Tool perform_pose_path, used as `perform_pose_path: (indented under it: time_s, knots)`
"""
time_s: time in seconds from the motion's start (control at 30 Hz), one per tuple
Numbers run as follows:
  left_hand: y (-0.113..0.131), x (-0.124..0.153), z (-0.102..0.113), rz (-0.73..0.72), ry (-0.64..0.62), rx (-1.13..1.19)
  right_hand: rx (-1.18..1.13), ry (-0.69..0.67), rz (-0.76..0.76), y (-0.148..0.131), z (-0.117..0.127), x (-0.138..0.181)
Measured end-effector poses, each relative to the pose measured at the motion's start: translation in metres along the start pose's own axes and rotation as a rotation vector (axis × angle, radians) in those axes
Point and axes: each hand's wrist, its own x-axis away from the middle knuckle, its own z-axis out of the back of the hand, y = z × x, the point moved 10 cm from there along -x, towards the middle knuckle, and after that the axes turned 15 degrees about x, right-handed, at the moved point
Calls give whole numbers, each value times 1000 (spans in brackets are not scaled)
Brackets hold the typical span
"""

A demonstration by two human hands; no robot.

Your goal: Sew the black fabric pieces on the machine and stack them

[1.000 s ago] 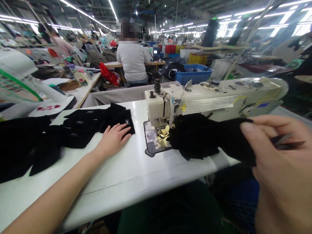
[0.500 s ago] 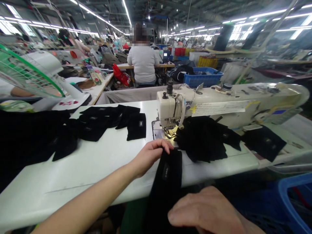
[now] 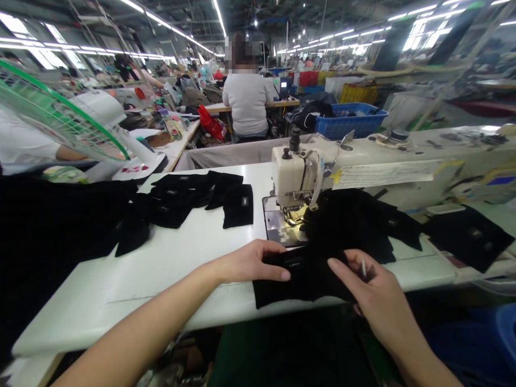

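Note:
A black fabric piece (image 3: 310, 282) with a small printed label lies over the front edge of the white table, in front of the sewing machine (image 3: 296, 177). My left hand (image 3: 258, 262) pinches its left side, thumb on top beside the label. My right hand (image 3: 374, 285) is closed on its right side, and a thin, shiny metal tip shows between those fingers; what it belongs to is hidden. Right behind the piece, a heap of black fabric (image 3: 350, 223) rests against the machine, near the lit needle plate (image 3: 278, 231).
More labelled black pieces (image 3: 237, 207) lie on the white table (image 3: 193, 274), beside a large dark pile (image 3: 60, 226) at the left. A green-rimmed fan (image 3: 80, 118) stands beyond. Another black piece (image 3: 471, 236) sits at right. A person in white (image 3: 246, 105) sits ahead.
The fabric piece, which hung down from the table's edge, is now raised and turned sideways on it. My right hand has moved up and forward to grip it; the view has shifted slightly.

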Motion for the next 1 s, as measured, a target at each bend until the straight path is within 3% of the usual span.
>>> perform_pose_path:
  time_s: [0.1,0.2,0.27,0.4,0.47,0.57,0.67,0.77,0.87,1.0]
  knots:
    - [1,0,35,39,115,-88,26,20,-81,19,0,1]
    - [13,1,63,56,235,-103,9,-93,-166,34,-18,7]
    - [22,-1,68,48,220,-129,-51,-170,-207,39,-30,14]
    - [34,-13,61,46,73,-240,-167,-224,-282,48,-43,25]
    - [38,-21,66,41,90,-326,-157,-265,-275,48,-50,30]
    - [43,-35,69,-23,113,-476,-126,-307,-161,39,-61,35]
    - [45,-49,58,-171,153,-758,-125,-238,-15,26,-67,37]
    - [45,-53,48,-337,355,-1089,-106,-71,-2,27,-62,40]
    - [43,-47,42,-436,539,-1249,-39,72,68,22,-53,44]
    - [33,-45,36,-467,478,-1297,51,71,362,-4,-53,53]
